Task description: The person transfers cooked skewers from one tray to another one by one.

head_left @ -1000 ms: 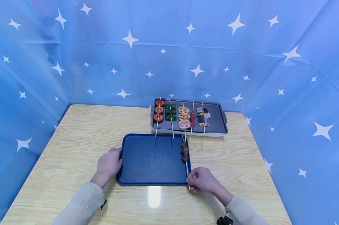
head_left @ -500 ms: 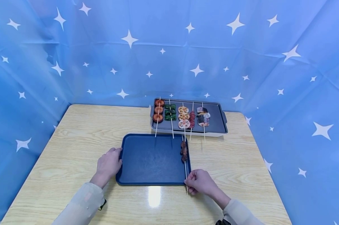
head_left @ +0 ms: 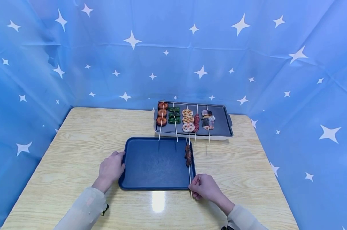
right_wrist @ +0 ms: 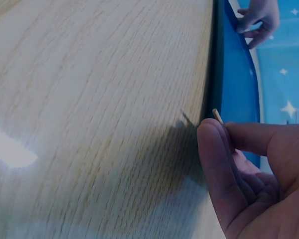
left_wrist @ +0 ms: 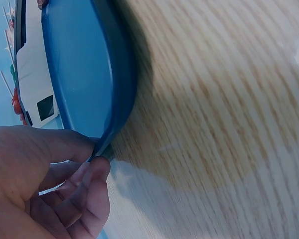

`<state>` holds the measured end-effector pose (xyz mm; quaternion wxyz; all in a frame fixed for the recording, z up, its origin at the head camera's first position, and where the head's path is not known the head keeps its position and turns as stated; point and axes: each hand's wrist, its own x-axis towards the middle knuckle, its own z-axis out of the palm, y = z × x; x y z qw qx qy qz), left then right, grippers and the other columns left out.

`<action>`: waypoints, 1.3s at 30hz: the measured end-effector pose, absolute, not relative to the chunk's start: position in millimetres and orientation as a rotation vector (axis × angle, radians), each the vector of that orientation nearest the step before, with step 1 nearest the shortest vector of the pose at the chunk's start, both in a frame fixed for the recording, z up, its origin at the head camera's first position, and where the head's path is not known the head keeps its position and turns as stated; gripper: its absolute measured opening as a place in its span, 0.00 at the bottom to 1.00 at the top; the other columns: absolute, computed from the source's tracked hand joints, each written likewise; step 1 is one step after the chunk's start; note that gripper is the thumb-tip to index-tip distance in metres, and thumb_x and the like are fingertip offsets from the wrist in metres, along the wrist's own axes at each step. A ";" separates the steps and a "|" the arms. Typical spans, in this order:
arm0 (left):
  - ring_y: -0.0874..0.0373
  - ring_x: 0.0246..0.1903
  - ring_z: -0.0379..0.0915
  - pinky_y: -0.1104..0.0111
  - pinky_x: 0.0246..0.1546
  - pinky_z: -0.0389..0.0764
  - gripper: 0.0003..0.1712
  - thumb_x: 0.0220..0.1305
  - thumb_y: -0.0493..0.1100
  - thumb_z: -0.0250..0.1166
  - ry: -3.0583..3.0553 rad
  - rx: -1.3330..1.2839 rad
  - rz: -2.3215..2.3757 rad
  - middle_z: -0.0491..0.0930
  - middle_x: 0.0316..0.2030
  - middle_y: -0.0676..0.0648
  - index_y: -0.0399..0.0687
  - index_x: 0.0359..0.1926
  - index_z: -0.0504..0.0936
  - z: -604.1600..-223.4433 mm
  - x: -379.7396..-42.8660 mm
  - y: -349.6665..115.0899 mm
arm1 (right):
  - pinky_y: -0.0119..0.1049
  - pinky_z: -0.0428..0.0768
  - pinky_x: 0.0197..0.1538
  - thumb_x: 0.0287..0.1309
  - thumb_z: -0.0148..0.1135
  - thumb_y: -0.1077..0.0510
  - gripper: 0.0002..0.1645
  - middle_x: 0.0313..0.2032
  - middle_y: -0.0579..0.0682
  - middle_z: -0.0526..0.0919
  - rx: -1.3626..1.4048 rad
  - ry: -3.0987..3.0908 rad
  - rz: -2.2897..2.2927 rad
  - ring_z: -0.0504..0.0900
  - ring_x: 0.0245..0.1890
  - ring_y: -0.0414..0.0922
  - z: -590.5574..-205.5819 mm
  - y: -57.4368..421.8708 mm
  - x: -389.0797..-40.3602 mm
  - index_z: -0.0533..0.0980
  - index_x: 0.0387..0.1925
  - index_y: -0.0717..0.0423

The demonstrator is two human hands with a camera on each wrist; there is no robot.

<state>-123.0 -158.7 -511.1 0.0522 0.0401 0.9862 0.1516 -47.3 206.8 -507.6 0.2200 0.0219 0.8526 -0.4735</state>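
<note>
A dark blue tray (head_left: 156, 164) lies on the table. My left hand (head_left: 111, 166) pinches its left rim between thumb and fingers, as the left wrist view shows close up (left_wrist: 70, 174). Along the tray's right side lies a skewer of brown meat pieces (head_left: 188, 155), its stick pointing toward me over the front edge. My right hand (head_left: 203, 187) pinches that stick near its lower end. In the right wrist view the stick's tip (right_wrist: 217, 115) pokes out between thumb and forefinger, and the meat is out of sight.
Behind the tray stands a grill (head_left: 222, 119) bearing skewers of mushroom slices (head_left: 162, 120), green pepper (head_left: 174, 115), lotus root (head_left: 188, 119), red meat (head_left: 196, 123) and fish pieces (head_left: 208, 119). Their sticks jut over its front edge. A blue starry curtain (head_left: 150, 64) surrounds the wooden table (head_left: 84, 140).
My right hand has shifted slightly left with the meat skewer, which now sits a little further inside the tray's right edge. My left hand has stayed on the rim.
</note>
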 end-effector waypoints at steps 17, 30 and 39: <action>0.41 0.32 0.81 0.53 0.27 0.81 0.27 0.58 0.40 0.67 3.007 0.119 0.449 0.80 0.48 0.37 0.39 0.59 0.77 -510.5 -123.5 -158.3 | 0.36 0.83 0.20 0.56 0.65 0.62 0.09 0.16 0.51 0.83 0.003 2.403 -1.255 0.81 0.15 0.40 -506.8 207.6 -48.5 0.74 0.25 0.61; 0.43 0.30 0.80 0.55 0.26 0.81 0.27 0.58 0.40 0.67 3.002 0.114 0.456 0.80 0.48 0.37 0.39 0.59 0.77 -511.2 -123.7 -157.1 | 0.33 0.80 0.21 0.57 0.65 0.59 0.07 0.17 0.51 0.83 -0.031 2.504 -1.157 0.80 0.16 0.41 -494.3 221.9 -58.5 0.78 0.28 0.59; 0.43 0.31 0.80 0.54 0.26 0.81 0.27 0.58 0.40 0.66 3.005 0.124 0.438 0.80 0.48 0.36 0.38 0.59 0.77 -511.9 -122.9 -157.3 | 0.35 0.81 0.23 0.57 0.65 0.60 0.06 0.20 0.53 0.84 0.075 2.578 -1.128 0.82 0.19 0.44 -479.5 237.8 -76.3 0.78 0.28 0.59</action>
